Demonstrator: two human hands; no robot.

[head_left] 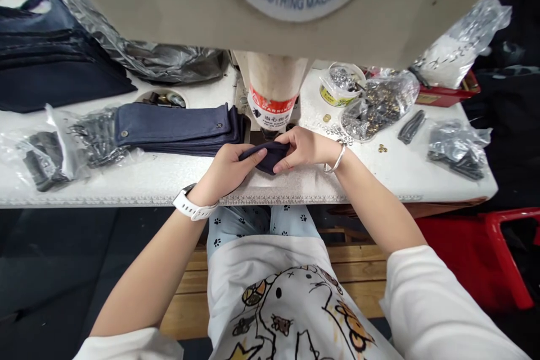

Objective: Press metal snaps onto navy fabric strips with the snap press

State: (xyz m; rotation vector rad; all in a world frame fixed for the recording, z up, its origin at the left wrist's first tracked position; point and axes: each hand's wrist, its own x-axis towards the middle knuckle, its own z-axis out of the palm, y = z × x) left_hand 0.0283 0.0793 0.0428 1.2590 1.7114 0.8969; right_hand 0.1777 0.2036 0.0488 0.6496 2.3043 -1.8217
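A dark navy fabric piece is stretched between my two hands, just under the head of a snap-fastening machine. My left hand pinches its left edge, thumb on top. On the other side my right hand grips the right end, with its fingertips close to the machine's lower tip. What lies beneath the fabric is hidden. Left of my left hand is a stack of folded navy fabric pieces, the top one bearing a small round snap at each end.
Plastic bags of dark parts lie at the left, below a navy fabric pile. To the right are a tub of metal bits, a bag of snaps, loose rings and a red tray. A ruler tape follows the table's front edge.
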